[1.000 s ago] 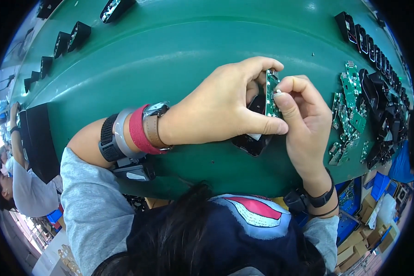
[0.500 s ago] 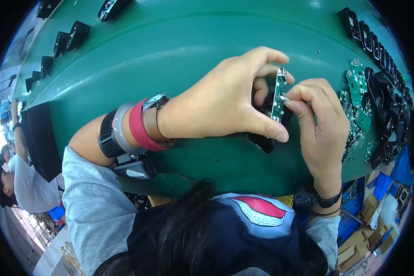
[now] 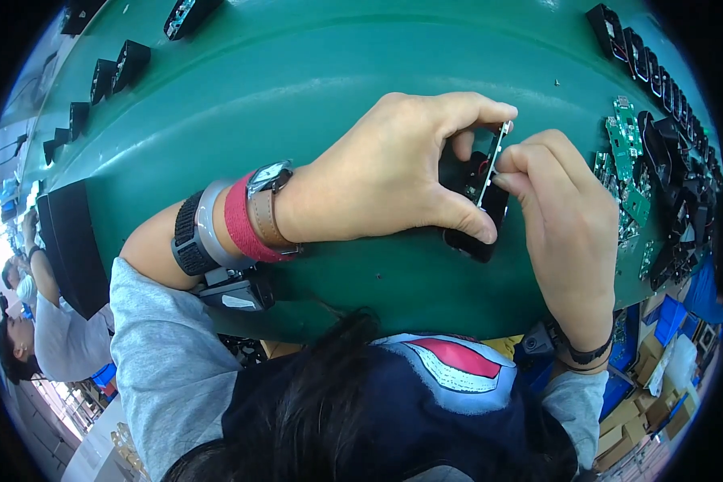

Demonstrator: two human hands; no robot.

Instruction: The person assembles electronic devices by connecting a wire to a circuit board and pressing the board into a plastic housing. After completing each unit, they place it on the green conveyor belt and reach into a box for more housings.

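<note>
A narrow green circuit board point(image 3: 500, 150) is seen almost edge-on in front of me. My left hand point(image 3: 398, 173) grips it by its two ends, thumb at the near end and forefinger at the far end. My right hand point(image 3: 569, 213) pinches at the middle of the board from the right; whatever lies between its fingertips is too small and covered to name. Beneath the board, on the green table, lies a black plastic housing point(image 3: 472, 245), partly covered by my left hand. A bit of red wire shows beside the board.
A pile of green circuit boards point(image 3: 622, 153) lies to the right, beside heaped black housings point(image 3: 671, 185). Rows of black housings point(image 3: 633, 52) line the far right; more housings point(image 3: 130, 64) stand far left. A black box point(image 3: 74, 245) is at left, near a co-worker point(image 3: 64, 333).
The board has turned from showing its component face to nearly edge-on, and moved slightly right. My right hand has shifted a little with it, still pinching at its middle.
</note>
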